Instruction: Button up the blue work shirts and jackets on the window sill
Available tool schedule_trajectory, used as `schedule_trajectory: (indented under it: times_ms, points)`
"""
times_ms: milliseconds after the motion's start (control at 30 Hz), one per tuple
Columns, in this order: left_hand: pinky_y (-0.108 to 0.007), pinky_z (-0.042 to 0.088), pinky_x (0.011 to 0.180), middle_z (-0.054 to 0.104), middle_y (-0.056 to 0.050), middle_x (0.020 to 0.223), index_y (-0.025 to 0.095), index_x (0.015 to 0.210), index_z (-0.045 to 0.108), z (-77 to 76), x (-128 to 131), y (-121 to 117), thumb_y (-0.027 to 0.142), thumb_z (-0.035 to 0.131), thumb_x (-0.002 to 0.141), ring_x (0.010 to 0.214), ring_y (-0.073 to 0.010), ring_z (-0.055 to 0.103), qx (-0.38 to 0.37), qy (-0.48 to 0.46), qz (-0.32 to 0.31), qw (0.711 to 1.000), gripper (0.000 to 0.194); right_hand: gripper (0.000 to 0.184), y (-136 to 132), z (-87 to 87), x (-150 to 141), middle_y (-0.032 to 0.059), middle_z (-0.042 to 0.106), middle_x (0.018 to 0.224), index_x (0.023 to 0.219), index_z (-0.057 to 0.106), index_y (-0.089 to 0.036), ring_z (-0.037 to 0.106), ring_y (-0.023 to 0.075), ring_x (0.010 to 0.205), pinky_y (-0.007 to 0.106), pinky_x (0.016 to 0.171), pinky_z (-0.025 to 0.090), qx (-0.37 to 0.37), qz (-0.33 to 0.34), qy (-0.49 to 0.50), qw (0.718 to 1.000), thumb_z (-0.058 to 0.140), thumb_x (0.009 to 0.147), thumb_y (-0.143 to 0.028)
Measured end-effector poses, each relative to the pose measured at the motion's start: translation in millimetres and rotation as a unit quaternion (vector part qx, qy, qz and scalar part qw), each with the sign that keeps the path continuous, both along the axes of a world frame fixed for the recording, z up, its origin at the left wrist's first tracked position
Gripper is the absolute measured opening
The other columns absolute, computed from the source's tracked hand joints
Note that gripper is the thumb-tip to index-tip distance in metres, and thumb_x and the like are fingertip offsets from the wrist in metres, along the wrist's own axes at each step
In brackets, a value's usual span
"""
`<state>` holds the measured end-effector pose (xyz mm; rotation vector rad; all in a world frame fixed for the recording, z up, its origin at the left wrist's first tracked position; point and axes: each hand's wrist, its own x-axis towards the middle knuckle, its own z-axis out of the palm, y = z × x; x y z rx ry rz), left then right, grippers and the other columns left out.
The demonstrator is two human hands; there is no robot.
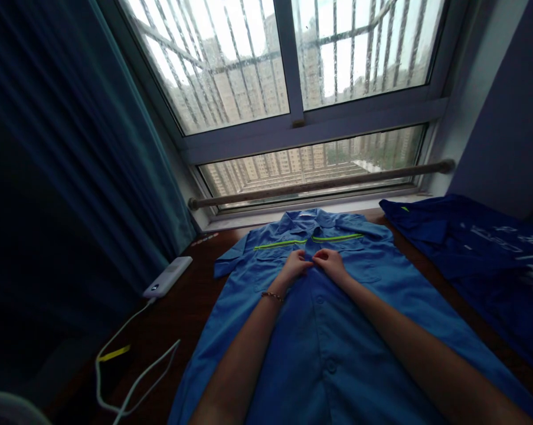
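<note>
A light blue button-up shirt with a yellow-green stripe across the chest lies spread out, its collar toward the window. My left hand pinches the front edge of the shirt near the chest, just below the stripe. Right beside it, my right hand pinches the other side of the front opening. Below my hands the front placket runs down with its buttons showing. Whether a button sits between my fingertips is too small to make out. A beaded bracelet is on my left wrist.
A dark blue printed garment lies to the right on the brown wooden surface. On the left are a white power bank, a white cable and a yellow item. A rail crosses before the window; a blue curtain hangs left.
</note>
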<state>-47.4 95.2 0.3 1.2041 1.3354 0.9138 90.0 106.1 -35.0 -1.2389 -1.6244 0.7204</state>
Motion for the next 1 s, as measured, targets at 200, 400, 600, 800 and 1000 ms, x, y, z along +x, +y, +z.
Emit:
schedule_trajectory:
  times_ms: [200,400,600,800,1000]
  points:
    - [-0.016,0.036,0.042,0.052,0.004,0.054,0.01,0.079,0.057,-2.6,-3.3,1.5,0.009,0.073,0.051,0.043,-0.0057,0.048,-0.017,0.026,0.067,0.997,0.032,0.009,-5.2,6.9,0.6,0.0016,0.063,0.064,0.07,0.058,-0.015,0.058,0.0132,0.059,0.023,0.057,0.044,0.027,0.022,-0.021,0.999,0.058,0.068,-0.024]
    - [-0.017,0.037,0.041,0.048,0.004,0.048,0.011,0.066,0.058,-1.1,-6.3,1.4,0.008,0.072,0.05,0.043,-0.0062,0.047,-0.031,0.028,0.058,0.997,0.022,0.003,-12.4,15.4,1.6,-0.0004,0.059,0.064,0.07,0.056,-0.016,0.055,0.0112,0.06,0.021,0.058,0.041,0.058,0.037,-0.064,0.996,0.055,0.067,-0.015]
    - [-0.017,0.034,0.037,0.038,0.006,0.038,0.013,0.047,0.045,-0.9,-1.2,2.1,0.006,0.066,0.054,0.036,-0.0047,0.039,-0.043,0.026,0.047,0.998,0.023,0.006,-13.8,9.6,-7.3,0.0012,0.054,0.065,0.07,0.048,-0.017,0.051,0.0135,0.063,0.023,0.061,0.038,0.081,0.002,-0.105,0.991,0.05,0.068,-0.011]
    - [-0.015,0.025,0.031,0.035,0.007,0.036,0.013,0.046,0.043,-0.6,-4.9,3.5,0.007,0.064,0.053,0.032,-0.0033,0.034,-0.065,0.002,0.033,0.997,0.023,0.01,-21.6,12.5,-11.4,0.0021,0.05,0.066,0.072,0.043,-0.018,0.049,0.0146,0.063,0.024,0.061,0.036,0.106,-0.004,-0.134,0.985,0.044,0.07,-0.009]
    - [-0.015,0.031,0.035,0.038,0.006,0.042,0.012,0.051,0.044,1.7,-12.8,0.9,0.015,0.066,0.057,0.034,-0.0023,0.037,-0.07,-0.058,-0.027,0.996,0.023,0.009,-24.8,14.9,-10.9,0.0026,0.051,0.069,0.073,0.043,-0.018,0.05,0.0149,0.066,0.024,0.063,0.037,0.126,0.014,-0.138,0.982,0.042,0.071,-0.009]
